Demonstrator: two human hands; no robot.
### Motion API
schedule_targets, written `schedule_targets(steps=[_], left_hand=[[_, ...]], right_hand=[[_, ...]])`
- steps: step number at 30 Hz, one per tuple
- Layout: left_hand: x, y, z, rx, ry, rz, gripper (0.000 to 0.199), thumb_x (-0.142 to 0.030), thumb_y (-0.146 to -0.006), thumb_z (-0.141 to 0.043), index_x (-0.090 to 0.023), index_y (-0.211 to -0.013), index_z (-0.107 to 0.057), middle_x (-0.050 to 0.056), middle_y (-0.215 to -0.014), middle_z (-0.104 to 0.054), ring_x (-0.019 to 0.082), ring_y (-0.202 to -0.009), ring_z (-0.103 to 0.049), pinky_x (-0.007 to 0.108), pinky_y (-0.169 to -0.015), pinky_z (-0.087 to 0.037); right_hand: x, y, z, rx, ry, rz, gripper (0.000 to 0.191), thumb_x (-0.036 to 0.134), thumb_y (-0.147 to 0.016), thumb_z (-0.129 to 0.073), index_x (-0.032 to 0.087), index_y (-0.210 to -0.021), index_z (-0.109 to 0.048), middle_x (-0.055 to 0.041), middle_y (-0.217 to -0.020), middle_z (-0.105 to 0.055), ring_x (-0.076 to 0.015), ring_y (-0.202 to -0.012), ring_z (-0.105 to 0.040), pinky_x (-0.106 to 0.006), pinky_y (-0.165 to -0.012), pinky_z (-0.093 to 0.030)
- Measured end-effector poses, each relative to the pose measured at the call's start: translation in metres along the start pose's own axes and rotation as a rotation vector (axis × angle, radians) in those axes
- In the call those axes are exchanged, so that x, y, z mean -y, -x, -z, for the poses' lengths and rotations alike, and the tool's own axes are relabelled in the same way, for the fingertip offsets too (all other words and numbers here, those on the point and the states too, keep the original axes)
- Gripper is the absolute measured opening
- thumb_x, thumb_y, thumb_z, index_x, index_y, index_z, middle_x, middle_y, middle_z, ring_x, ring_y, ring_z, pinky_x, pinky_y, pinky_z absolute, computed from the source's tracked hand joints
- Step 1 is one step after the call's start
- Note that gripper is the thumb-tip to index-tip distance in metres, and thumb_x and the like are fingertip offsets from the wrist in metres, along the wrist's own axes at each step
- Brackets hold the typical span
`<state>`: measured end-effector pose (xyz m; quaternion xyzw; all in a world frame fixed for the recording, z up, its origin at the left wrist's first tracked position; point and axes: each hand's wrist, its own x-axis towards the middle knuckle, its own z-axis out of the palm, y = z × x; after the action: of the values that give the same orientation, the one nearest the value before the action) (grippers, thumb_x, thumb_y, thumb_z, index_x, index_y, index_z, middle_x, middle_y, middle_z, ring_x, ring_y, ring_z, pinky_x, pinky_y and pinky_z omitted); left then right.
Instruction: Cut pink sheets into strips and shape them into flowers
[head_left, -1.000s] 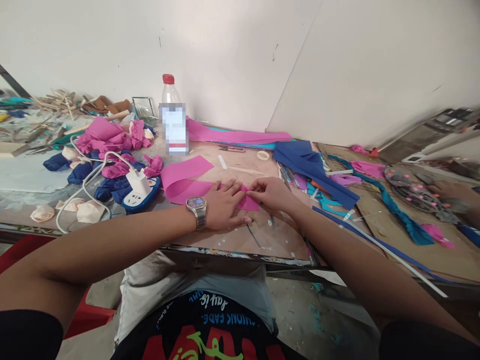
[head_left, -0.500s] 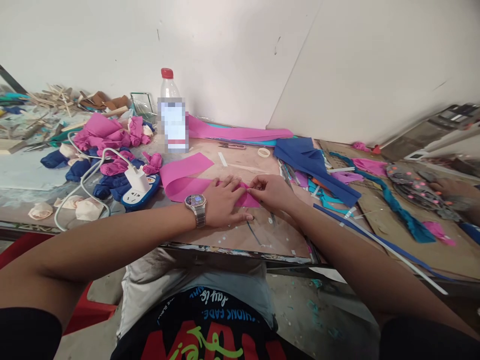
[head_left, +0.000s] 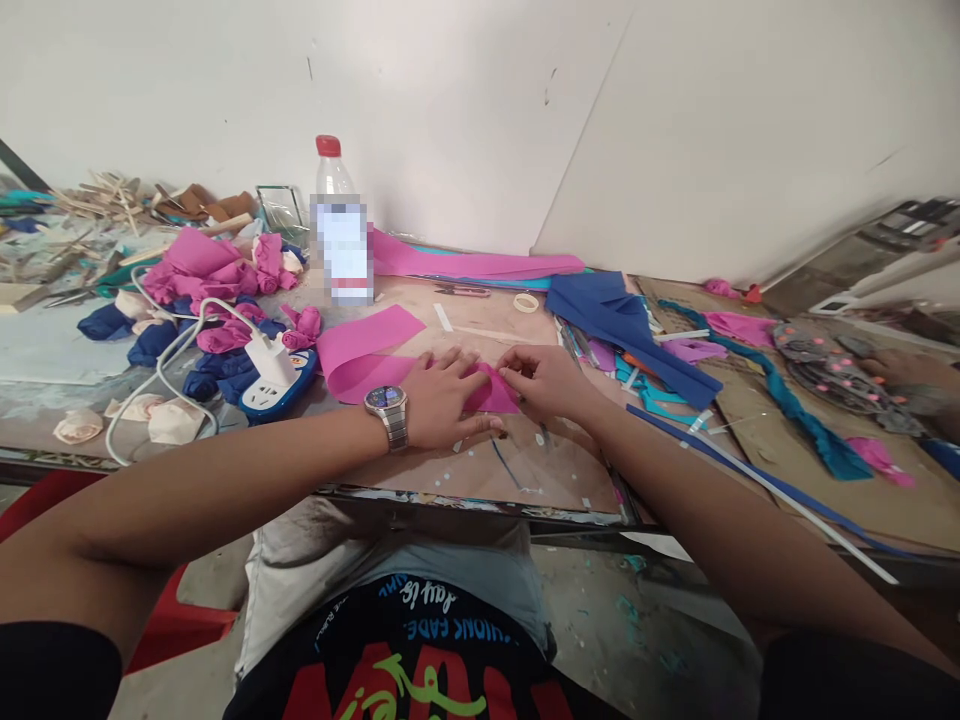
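A long pink strip [head_left: 360, 375] lies on the table board, curled back on itself at its left end. My left hand [head_left: 442, 400], with a metal watch on its wrist, rests flat on the strip with its fingers spread. At the strip's right end, my right hand [head_left: 536, 380] pinches the pink edge between thumb and fingertips. The two hands are close together but apart. Part of the strip is hidden under my left hand.
Left are pink and blue cloth bundles [head_left: 202, 265], a power socket [head_left: 274, 385] with a white cable, and a capped bottle [head_left: 328, 148] behind a lit phone [head_left: 345, 255]. Blue cloth [head_left: 607, 310] lies right, near a teal braid [head_left: 795, 410]. Another person's hand [head_left: 892, 375] is far right.
My right hand has shifted slightly, its fingertips a little farther from my left hand's fingers. My left hand still lies on the strip.
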<state>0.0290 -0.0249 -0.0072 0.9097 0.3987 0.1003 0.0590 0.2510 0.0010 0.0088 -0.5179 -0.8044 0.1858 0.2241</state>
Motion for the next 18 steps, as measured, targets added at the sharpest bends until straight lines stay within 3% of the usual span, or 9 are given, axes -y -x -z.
schedule_targets(steps=[4,11,18], left_hand=[[0.0003,-0.0011,0.0000,0.011,0.008,0.008,0.080,-0.081,-0.091,-0.029,-0.027,-0.146,-0.047,0.013,-0.164,-0.035,0.040,-0.150,-0.033,0.067,-0.116,-0.028],[0.0008,-0.0008,0.0020,0.022,0.003,-0.003,0.073,-0.078,-0.092,-0.030,-0.028,-0.142,-0.050,0.012,-0.162,-0.037,0.039,-0.149,-0.033,0.066,-0.116,-0.028],[0.0004,-0.0008,0.0024,0.018,0.002,-0.002,0.073,-0.076,-0.093,-0.032,-0.027,-0.144,-0.049,0.013,-0.162,-0.037,0.040,-0.150,-0.032,0.067,-0.116,-0.029]], right_hand=[[-0.0028,-0.0010,-0.0004,0.034,-0.034,-0.015,0.019,0.027,-0.081,-0.060,0.018,-0.086,-0.077,-0.0004,-0.068,-0.072,-0.0125,-0.059,-0.059,-0.024,-0.058,-0.041],[-0.0074,-0.0036,-0.0052,0.013,-0.206,-0.071,0.029,0.032,-0.082,-0.062,0.015,-0.101,-0.074,-0.0055,-0.083,-0.076,-0.0159,-0.069,-0.065,-0.025,-0.061,-0.048],[-0.0065,-0.0039,-0.0011,0.068,-0.135,-0.077,0.027,0.033,-0.084,-0.062,0.018,-0.098,-0.080,-0.0035,-0.078,-0.078,-0.0134,-0.060,-0.063,-0.024,-0.057,-0.045]])
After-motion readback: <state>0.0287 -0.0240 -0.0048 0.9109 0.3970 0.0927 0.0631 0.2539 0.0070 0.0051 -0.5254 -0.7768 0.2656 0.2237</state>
